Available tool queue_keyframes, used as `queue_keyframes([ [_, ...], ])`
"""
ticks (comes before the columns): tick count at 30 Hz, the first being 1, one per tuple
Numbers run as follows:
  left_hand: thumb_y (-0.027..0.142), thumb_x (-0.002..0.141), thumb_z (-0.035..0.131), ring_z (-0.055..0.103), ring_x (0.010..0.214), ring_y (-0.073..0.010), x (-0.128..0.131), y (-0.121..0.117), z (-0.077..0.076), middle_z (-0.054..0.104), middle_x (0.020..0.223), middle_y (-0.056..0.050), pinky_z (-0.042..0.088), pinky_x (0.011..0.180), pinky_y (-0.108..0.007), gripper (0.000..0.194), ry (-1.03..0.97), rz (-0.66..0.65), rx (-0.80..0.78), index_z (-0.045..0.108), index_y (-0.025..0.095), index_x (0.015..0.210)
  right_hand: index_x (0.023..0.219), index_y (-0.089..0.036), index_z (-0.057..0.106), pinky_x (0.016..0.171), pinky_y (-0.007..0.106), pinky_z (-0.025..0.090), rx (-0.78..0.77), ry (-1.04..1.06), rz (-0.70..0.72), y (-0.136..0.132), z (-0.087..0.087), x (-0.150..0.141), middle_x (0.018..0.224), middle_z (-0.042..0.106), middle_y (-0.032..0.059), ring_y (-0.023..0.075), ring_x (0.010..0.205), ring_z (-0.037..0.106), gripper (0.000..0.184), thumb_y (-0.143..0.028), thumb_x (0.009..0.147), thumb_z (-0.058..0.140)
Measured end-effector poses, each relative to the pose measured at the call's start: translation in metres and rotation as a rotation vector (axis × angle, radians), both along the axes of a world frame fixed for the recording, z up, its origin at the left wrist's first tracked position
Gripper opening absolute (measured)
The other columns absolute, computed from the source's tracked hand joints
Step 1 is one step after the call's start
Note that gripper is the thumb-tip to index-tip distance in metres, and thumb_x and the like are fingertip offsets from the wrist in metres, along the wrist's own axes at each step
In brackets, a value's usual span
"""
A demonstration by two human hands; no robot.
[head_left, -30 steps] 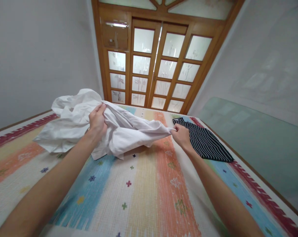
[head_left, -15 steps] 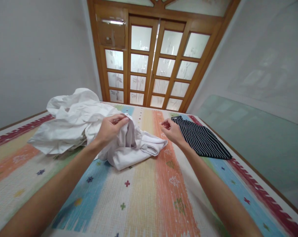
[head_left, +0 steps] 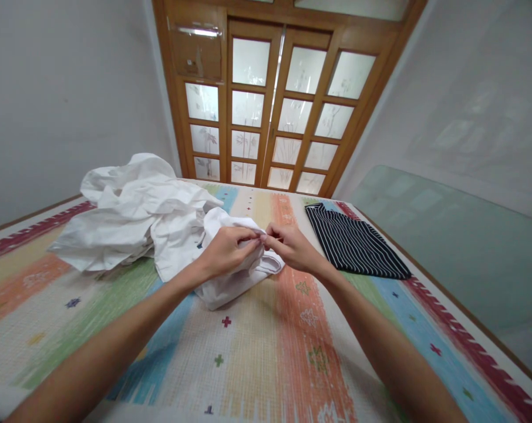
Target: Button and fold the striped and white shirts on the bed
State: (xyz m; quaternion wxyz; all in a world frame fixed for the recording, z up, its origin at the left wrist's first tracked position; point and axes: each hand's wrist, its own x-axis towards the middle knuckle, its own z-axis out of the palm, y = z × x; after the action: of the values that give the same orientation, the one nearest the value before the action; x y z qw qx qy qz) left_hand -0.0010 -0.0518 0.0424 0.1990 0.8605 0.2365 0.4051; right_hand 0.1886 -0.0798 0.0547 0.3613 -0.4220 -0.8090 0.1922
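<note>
A crumpled white garment (head_left: pixel 178 229) spreads from the left of the bed toward the middle, its near end bunched beneath my hands. My left hand (head_left: pixel 231 249) pinches a raised fold of this cloth between thumb and fingers. Fingertip to fingertip with it, my right hand (head_left: pixel 290 244) closes on the same edge from the right. A folded, cuff-like opening lies just below the hands. What exactly sits between the fingertips is too small to make out.
A folded black-and-white striped garment (head_left: pixel 358 244) lies flat to the right. Beneath everything is a colourful striped bedspread (head_left: pixel 248 358). A pale green headboard-like panel (head_left: pixel 460 241) borders the right side, and wooden glass-paned doors (head_left: pixel 275 111) stand beyond the far edge.
My right hand let go of the stretched end, which dropped onto the bed, then moved left to the fold. My left hand shifted right along the white cloth, and both hands now meet there.
</note>
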Motion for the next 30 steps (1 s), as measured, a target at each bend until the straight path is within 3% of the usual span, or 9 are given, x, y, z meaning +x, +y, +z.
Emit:
queue_keyframes([
  [6,0.019,0.088,0.054,0.066,0.076,-0.0150,0.003,-0.006,-0.004,0.074,0.084,-0.005,0.049,0.070,-0.026,0.020,-0.070,-0.003,-0.131,0.073,0.016,0.083,0.070,-0.019,0.051,0.052,0.023,0.034,-0.254,0.245,0.099,0.007,-0.018,0.002,0.057,0.049,-0.0044,0.0098,0.052,0.043,0.031,-0.044,0.089,0.050],
  [12,0.023,0.089,0.054,0.067,0.077,-0.0160,0.003,-0.011,-0.012,0.075,0.085,-0.006,0.050,0.073,-0.027,0.022,-0.124,0.021,-0.241,0.073,0.015,0.082,0.069,-0.020,0.049,0.051,0.023,0.036,-0.228,0.277,0.071,0.008,-0.032,-0.004,0.056,0.051,-0.0040,0.0102,0.050,0.045,0.028,-0.040,0.089,0.048],
  [16,0.028,0.088,0.056,0.067,0.084,-0.0177,-0.001,-0.018,-0.008,0.075,0.091,-0.006,0.051,0.080,-0.029,0.021,-0.175,0.042,-0.217,0.074,0.016,0.090,0.063,-0.020,0.048,0.053,0.023,0.035,-0.042,0.167,-0.159,0.015,-0.044,-0.003,0.055,0.051,-0.0035,0.0107,0.053,0.046,0.020,-0.028,0.081,0.051],
  [19,0.031,0.087,0.058,0.065,0.080,-0.0172,-0.011,-0.023,0.004,0.074,0.087,-0.005,0.051,0.075,-0.028,0.020,-0.193,0.088,-0.181,0.073,0.017,0.092,0.058,-0.020,0.046,0.049,0.022,0.035,-0.046,0.206,-0.320,0.022,-0.050,0.005,0.049,0.051,-0.0036,0.0104,0.047,0.048,0.020,-0.025,0.077,0.050],
  [22,0.036,0.087,0.059,0.062,0.072,-0.0153,-0.028,-0.015,0.015,0.070,0.079,-0.002,0.048,0.067,-0.024,0.023,-0.281,0.182,-0.195,0.070,0.016,0.091,0.060,-0.020,0.048,0.042,0.020,0.036,-0.060,0.363,-0.438,0.028,-0.041,0.019,0.044,0.052,-0.0037,0.0096,0.038,0.048,0.023,-0.030,0.080,0.049],
  [26,0.040,0.084,0.063,0.059,0.077,-0.0149,-0.048,0.008,0.019,0.067,0.083,-0.002,0.046,0.070,-0.023,0.025,-0.464,0.368,-0.128,0.067,0.017,0.090,0.065,-0.020,0.049,0.036,0.019,0.037,0.051,0.543,-0.533,0.036,-0.008,0.034,0.051,0.057,-0.0014,0.0095,0.037,0.051,0.025,-0.037,0.083,0.051],
  [28,0.041,0.083,0.064,0.059,0.080,-0.0152,-0.051,0.016,0.018,0.066,0.085,-0.002,0.045,0.074,-0.024,0.024,-0.511,0.392,-0.082,0.066,0.017,0.090,0.069,-0.020,0.048,0.036,0.019,0.039,0.106,0.641,-0.515,0.041,0.010,0.033,0.059,0.061,0.0000,0.0090,0.038,0.052,0.027,-0.041,0.086,0.049],
  [30,0.041,0.083,0.064,0.057,0.078,-0.0146,-0.050,0.018,0.018,0.063,0.083,-0.001,0.044,0.072,-0.024,0.024,-0.537,0.337,-0.108,0.064,0.018,0.090,0.076,-0.021,0.047,0.039,0.020,0.043,0.149,0.725,-0.456,0.043,0.025,0.025,0.065,0.062,0.0003,0.0090,0.042,0.055,0.029,-0.047,0.089,0.045],
])
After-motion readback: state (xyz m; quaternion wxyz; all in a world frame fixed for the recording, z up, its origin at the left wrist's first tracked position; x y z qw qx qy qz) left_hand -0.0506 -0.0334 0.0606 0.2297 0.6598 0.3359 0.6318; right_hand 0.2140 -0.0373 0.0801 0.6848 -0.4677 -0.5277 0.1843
